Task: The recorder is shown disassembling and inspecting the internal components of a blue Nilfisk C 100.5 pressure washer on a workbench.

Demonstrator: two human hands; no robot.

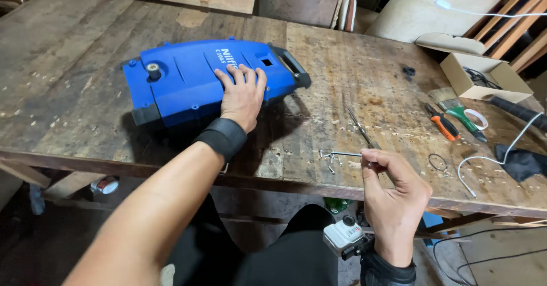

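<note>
Your left hand [244,95] lies flat and unclenched on the blue casing [199,78], steadying it on the table [68,92]. Right of the casing, your right hand [393,192] pinches a long screw [345,154] beside the loose screws [330,159].

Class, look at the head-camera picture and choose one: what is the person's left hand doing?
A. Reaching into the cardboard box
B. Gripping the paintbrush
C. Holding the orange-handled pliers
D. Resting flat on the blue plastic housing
D: the left hand lies palm down, fingers spread, on the blue plastic housing on the wooden workbench, while the orange-handled pliers, paintbrush and cardboard box lie untouched far to the right.
</note>
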